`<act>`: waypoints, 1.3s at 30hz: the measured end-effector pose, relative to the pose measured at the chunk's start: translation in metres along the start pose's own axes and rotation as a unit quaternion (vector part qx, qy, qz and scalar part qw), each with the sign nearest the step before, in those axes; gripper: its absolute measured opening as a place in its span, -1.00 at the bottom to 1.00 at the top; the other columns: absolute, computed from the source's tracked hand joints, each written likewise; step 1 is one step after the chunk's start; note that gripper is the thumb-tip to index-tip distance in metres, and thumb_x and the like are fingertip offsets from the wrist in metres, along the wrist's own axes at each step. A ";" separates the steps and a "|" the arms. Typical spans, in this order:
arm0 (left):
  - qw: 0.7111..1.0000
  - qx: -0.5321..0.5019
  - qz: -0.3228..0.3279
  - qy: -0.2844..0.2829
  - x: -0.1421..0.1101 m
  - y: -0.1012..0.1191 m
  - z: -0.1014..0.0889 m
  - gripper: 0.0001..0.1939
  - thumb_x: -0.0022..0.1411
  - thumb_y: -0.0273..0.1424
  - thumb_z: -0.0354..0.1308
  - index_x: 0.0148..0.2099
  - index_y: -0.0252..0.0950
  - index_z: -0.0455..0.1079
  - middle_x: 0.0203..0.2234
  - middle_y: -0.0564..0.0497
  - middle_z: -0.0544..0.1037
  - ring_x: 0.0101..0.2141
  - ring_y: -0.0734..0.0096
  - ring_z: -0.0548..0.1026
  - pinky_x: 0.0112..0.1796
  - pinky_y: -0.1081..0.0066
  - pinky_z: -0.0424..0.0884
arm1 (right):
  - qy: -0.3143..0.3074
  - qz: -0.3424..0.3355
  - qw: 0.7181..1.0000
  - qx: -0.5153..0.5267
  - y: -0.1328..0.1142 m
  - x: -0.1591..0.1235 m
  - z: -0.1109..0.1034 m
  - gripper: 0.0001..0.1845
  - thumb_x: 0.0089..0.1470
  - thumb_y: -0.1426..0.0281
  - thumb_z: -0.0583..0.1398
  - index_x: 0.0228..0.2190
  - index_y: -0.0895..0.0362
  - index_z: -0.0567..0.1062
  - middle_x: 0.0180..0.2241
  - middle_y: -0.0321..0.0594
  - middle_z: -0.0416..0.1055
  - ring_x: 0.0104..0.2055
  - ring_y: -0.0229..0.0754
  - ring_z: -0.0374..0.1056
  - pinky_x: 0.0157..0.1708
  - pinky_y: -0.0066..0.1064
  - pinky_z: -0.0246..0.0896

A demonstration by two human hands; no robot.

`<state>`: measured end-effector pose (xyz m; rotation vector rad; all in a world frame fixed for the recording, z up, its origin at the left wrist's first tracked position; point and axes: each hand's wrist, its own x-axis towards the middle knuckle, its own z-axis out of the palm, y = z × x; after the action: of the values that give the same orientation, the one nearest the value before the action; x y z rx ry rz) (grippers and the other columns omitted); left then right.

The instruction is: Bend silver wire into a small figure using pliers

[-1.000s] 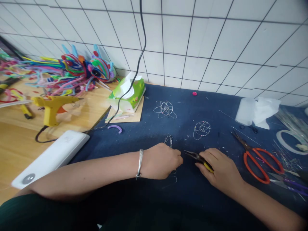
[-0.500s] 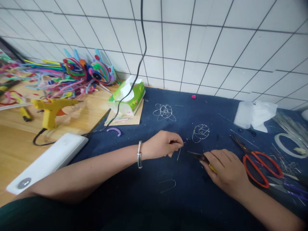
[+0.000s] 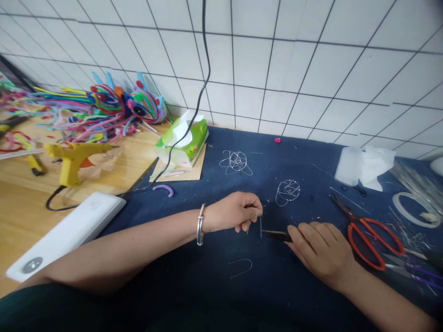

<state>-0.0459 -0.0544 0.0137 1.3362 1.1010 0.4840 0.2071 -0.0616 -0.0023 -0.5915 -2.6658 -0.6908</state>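
Note:
My left hand [image 3: 238, 212] pinches a thin bent wire [image 3: 260, 228] between thumb and finger, its ends hanging down. My right hand [image 3: 320, 244] is wrapped around a pair of pliers [image 3: 277, 235], whose slim dark jaws point left; the tips are at or very near the wire's lower end. Whether they grip it I cannot tell. A U-shaped wire [image 3: 252, 264] lies on the dark blue mat [image 3: 194, 295] below my hands. Beyond them rest two round wire shapes with small beads, one [image 3: 237, 161] farther back and another [image 3: 289, 190] nearer my right hand.
Orange-handled scissors [image 3: 367, 256] lie right of my right hand, near loose wires [image 3: 410, 235] and a white ring [image 3: 398, 203]. Leftward are a white power bank [image 3: 79, 230], a yellow glue gun [image 3: 71, 161], a tissue pack [image 3: 194, 138] and a black cable [image 3: 204, 87].
The pliers have moved slightly down and left, their tips now at the wire's lower end. The wire in my left hand has turned, and both its ends now hang downward.

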 end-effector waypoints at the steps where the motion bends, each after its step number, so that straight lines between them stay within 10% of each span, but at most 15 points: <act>1: 1.000 -0.003 -0.002 0.001 0.000 0.000 0.001 -0.86 0.17 -0.37 -0.02 -0.32 -0.34 0.27 -0.67 0.13 0.32 -0.66 0.62 0.31 -0.66 0.62 0.27 | 0.004 -0.002 1.000 -0.002 0.000 0.000 -0.001 -0.69 -0.09 0.40 0.22 -0.22 0.15 0.41 -0.37 -0.21 0.36 -0.31 -0.16 0.21 -0.29 -0.27 0.11; 27: 0.999 0.030 -0.007 -0.014 -0.001 0.002 0.001 -0.85 0.18 -0.37 -0.07 -0.31 -0.34 0.26 -0.66 0.12 0.31 -0.64 0.59 0.32 -0.63 0.59 0.29 | 0.009 -0.015 1.000 0.017 -0.003 0.000 0.001 -0.68 -0.09 0.37 0.23 -0.22 0.18 0.41 -0.37 -0.23 0.37 -0.33 -0.18 0.21 -0.36 -0.30 0.10; 39: 0.942 0.264 0.192 0.084 -0.005 0.008 0.009 -0.83 0.17 -0.60 -0.12 -0.37 -0.34 0.26 -0.52 0.10 0.35 -0.53 0.62 0.32 -0.47 0.57 0.26 | -0.041 0.005 0.996 0.074 -0.005 0.001 0.002 -0.73 -0.01 0.33 0.17 -0.24 0.18 0.39 -0.42 -0.22 0.34 -0.39 -0.22 0.17 -0.42 -0.34 0.06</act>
<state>-0.0387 -0.0615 0.0214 2.0338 1.1583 0.6213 0.2039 -0.0643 -0.0057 -0.6057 -2.7579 -0.4701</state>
